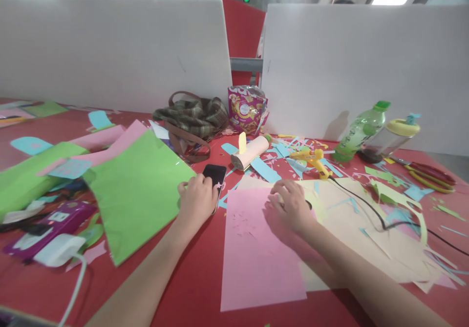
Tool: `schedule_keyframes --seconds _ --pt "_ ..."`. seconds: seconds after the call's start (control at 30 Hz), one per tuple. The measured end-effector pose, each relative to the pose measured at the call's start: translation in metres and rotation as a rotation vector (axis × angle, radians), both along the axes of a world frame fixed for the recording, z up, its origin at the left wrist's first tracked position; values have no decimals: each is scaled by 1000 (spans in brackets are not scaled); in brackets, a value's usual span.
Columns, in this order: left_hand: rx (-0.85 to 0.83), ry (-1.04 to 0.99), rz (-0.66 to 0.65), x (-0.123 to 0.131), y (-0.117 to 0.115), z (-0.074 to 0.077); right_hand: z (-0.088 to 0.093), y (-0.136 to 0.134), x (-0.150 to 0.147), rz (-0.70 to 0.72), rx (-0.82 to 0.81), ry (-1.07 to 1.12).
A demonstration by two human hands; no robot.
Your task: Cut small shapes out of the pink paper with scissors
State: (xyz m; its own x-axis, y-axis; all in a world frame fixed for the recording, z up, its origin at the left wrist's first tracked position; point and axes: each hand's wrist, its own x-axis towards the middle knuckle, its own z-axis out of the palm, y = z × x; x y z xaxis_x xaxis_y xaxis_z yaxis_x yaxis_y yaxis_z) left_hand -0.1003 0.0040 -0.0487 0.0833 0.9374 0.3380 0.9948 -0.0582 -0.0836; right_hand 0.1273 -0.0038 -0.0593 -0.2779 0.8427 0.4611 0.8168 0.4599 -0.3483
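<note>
My left hand [198, 197] lies over the lower part of a black smartphone [215, 172], its fingers bent and closed on the phone. Over a pink paper sheet [262, 268], my right hand [289, 202] is curled with the palm down. A small dark end shows beside that wrist; the rest of this object is hidden under the hand. Small pink cut scraps [245, 223] lie on the sheet. Beyond the hands rests a cream paper tube [251, 152] with blue and yellow flaps. A green paper sheet [139, 195] lies left of my left hand.
A yellow hot glue gun [311, 161] with a black cord lies beyond my right hand. Farther right are a green bottle [361, 132], a clear cup [392, 139] and red-handled pliers [432, 171]. A purple power strip [54, 224], plaid bag [200, 114] and snack bag [247, 108] also sit here.
</note>
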Motion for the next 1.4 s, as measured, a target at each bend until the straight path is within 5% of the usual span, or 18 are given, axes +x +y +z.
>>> schedule_keyframes --seconds 0.17,0.33,0.43,0.67,1.0,1.4 --pt "-51 -118 -234 9 -4 -1 0 15 39 -133 5 -6" --pt "-251 -230 -569 14 -8 3 -14 12 56 -176 7 -16" --pt "-375 -250 -653 15 -10 4 -19 13 62 -261 41 5" --pt "-446 -266 -650 12 -9 1 -20 40 92 -550 133 114" --pt "-514 -319 -590 11 -8 -1 -11 78 114 -533 -47 113" --pt "-393 -301 -635 9 -7 3 -3 87 121 -522 -240 266"
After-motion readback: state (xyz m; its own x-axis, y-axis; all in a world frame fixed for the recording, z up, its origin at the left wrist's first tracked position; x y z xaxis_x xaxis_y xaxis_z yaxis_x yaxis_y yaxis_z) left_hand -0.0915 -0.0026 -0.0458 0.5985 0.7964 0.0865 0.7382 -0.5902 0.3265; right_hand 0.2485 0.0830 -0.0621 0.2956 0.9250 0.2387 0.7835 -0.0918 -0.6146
